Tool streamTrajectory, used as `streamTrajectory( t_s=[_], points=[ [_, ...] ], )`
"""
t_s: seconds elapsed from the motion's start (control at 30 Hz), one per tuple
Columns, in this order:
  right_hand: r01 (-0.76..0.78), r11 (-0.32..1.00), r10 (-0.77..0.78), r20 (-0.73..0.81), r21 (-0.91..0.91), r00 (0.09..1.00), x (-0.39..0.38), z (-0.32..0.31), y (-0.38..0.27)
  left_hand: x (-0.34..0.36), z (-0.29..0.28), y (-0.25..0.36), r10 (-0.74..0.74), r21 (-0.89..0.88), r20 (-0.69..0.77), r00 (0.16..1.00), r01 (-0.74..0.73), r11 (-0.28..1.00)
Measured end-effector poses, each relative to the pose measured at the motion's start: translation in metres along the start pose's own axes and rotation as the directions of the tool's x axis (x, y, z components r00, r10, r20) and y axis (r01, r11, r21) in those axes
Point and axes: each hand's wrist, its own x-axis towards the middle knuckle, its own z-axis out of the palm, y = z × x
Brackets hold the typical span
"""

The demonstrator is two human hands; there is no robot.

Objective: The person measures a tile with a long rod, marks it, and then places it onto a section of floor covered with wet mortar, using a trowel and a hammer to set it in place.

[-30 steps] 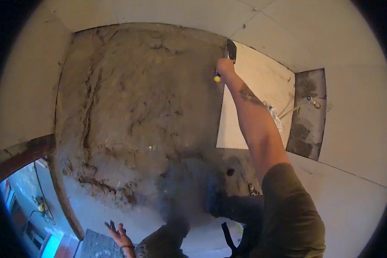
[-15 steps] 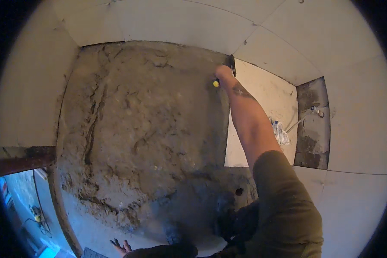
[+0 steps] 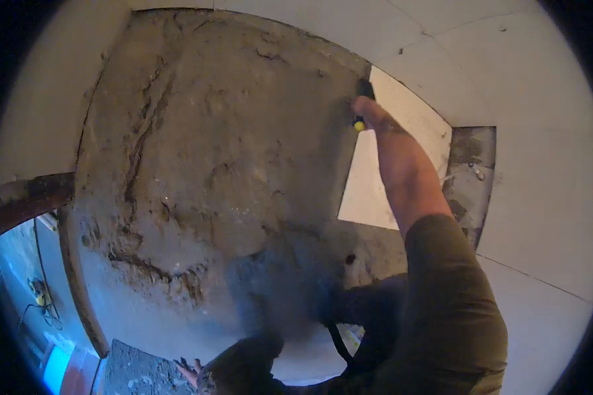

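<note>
My right hand (image 3: 370, 113) is closed round a dark-handled tool with a yellow end (image 3: 359, 125). Its dark working part (image 3: 366, 89) lies at the line where rough grey-brown mortar (image 3: 244, 145) meets a cream tile (image 3: 366, 191); its exact shape is blurred. The right forearm reaches over that tile and hides part of it. Low in the view, my left hand (image 3: 190, 372) is held away from the work with its fingers apart and nothing in them. Beside it is a grey, textured surface (image 3: 138, 368).
Large pale tiles (image 3: 540, 197) line the right and far sides. A bare strip with a pipe fitting (image 3: 478, 172) lies right of the cream tile. A small dark hole (image 3: 350, 259) sits in the mortar. At left, an opening shows a cable (image 3: 43, 253) in blue light.
The whole view has shifted as my head moved. My right hand has come nearer along the cream tile's edge, tool still in it. More of the grey textured surface shows by my left hand.
</note>
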Motion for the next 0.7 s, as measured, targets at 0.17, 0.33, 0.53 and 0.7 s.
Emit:
streamTrajectory(
  t_s=[0.17, 0.33, 0.53, 0.7],
  points=[
    [0.112, 0.980, -0.086, -0.153, 0.165, 0.984, -0.111, 0.067, -0.010, -0.081, 0.008, 0.008, 0.000, 0.319, 0.213, 0.977, -0.070, 0.945],
    [0.193, 0.980, -0.191, 0.030, -0.047, 0.981, -0.146, 0.036, -0.164, -0.141, -0.112, 0.061, -0.156, 0.050, 0.182, 0.971, 0.149, 0.988],
    [0.076, 0.995, -0.078, 0.024, 0.068, 0.997, -0.237, 0.091, -0.319, -0.156, -0.150, 0.113, -0.360, 0.153, 0.051, 0.931, 0.349, 0.924],
    [-0.034, 0.988, 0.023, 0.079, 0.150, 0.997, -0.315, 0.108, -0.380, -0.133, -0.110, 0.176, -0.289, 0.213, 0.134, 0.948, 0.258, 0.943]
  ],
)
